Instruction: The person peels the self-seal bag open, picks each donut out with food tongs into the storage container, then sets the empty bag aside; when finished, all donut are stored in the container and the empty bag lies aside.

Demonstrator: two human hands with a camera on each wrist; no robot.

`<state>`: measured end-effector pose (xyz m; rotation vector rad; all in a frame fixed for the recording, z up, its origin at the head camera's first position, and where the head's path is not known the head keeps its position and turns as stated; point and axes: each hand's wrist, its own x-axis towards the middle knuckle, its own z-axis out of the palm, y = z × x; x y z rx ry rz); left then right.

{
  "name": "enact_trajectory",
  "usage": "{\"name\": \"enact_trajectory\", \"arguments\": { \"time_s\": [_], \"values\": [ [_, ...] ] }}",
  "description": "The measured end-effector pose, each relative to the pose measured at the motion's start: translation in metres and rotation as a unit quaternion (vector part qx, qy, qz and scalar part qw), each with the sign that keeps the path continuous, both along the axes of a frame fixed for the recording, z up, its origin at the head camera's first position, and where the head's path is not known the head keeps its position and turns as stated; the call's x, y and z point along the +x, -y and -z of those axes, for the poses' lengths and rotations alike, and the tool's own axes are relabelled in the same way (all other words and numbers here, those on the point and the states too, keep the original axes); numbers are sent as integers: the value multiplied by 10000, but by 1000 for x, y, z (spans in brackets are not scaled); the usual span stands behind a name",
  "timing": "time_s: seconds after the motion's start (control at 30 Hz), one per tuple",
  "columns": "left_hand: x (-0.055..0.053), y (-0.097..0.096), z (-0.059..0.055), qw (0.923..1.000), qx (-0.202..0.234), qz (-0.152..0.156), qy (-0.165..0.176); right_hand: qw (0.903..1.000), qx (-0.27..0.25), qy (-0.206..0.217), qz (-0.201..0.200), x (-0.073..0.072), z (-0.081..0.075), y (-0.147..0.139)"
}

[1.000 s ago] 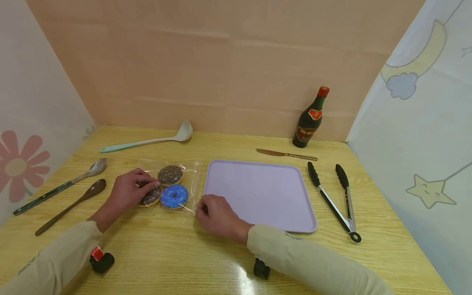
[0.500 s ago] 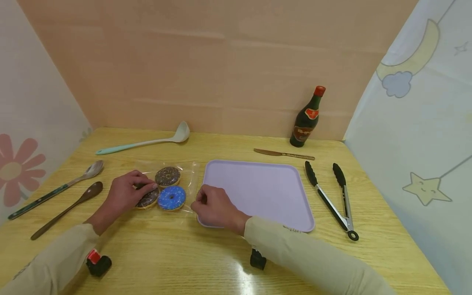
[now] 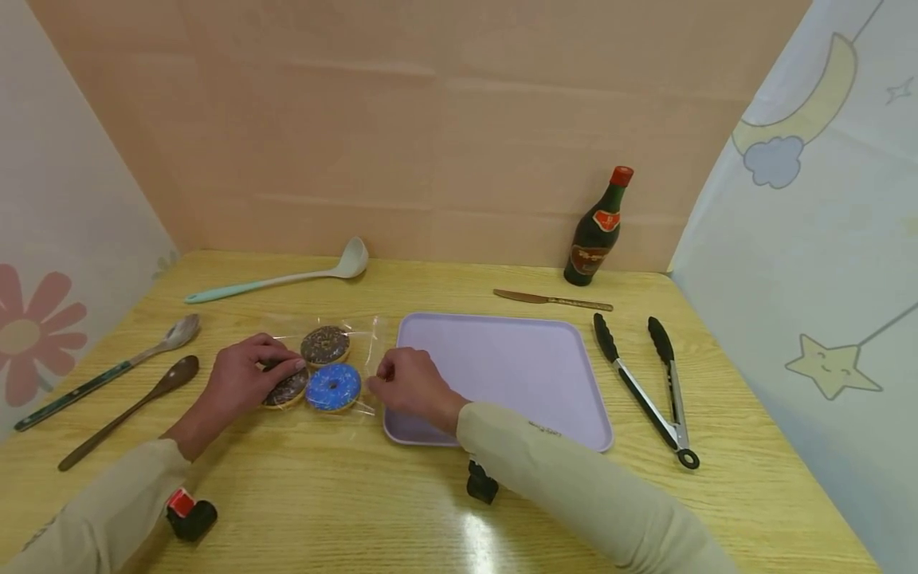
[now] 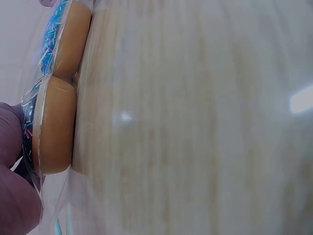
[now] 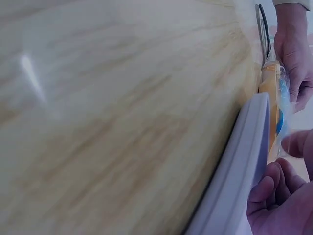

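Observation:
Three toy doughnuts lie flat in a clear plastic bag on the table. One is blue; two are chocolate brown, an upper one and a lower-left one. My left hand holds the bag at its left side, its fingers over the lower-left doughnut. In the left wrist view, that doughnut's tan side shows through the film, next to my fingertips. My right hand pinches the bag's right edge with curled fingers, above the left rim of a lilac tray.
A ladle lies behind the bag. Two spoons, one green-handled and one wooden, are on the left. Beyond the tray lies a knife, with a dark bottle standing behind it. Spread tongs lie right of the tray.
My right hand has shifted slightly up and over the tray's left edge at the bag's right side. The left hand keeps its place on the bag. The head view has moved a little.

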<state>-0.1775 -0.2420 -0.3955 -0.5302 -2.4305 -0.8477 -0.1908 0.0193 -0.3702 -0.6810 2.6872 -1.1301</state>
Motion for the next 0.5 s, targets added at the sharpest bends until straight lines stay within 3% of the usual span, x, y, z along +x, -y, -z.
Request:
{"name": "enact_trajectory", "arguments": {
  "time_s": [0.23,0.5],
  "values": [
    [-1,1,0,10000,-5,-5,-20,9982,-537,16,276,-1,7,-9],
    [-1,1,0,10000,-29,-63,52,9972,-583,7,463,-6,11,-17]
  ]
}}
